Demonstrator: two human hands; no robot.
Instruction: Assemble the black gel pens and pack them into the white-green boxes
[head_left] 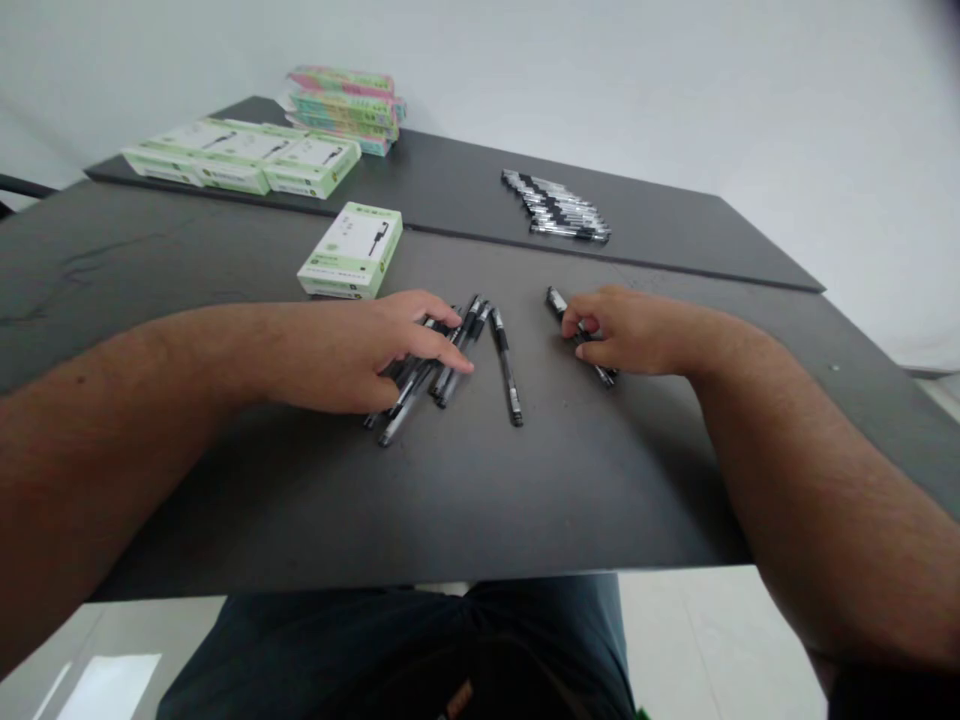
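Observation:
My left hand (375,350) lies flat, palm down, on a loose bunch of black-capped pens (442,365) in the middle of the dark table (480,490). One pen (507,366) lies apart just to the right of the bunch. My right hand (630,330) rests on another pen (559,303), fingers curled around its middle; the pen's ends stick out on both sides of the hand. A green and white pen box (351,251) lies just behind my left hand.
A tidy row of several pens (559,207) lies on the far table at the back right. Three green and white boxes (247,156) sit side by side at the back left, with a stack of colourful boxes (346,106) behind them. The table's near edge is close to my lap.

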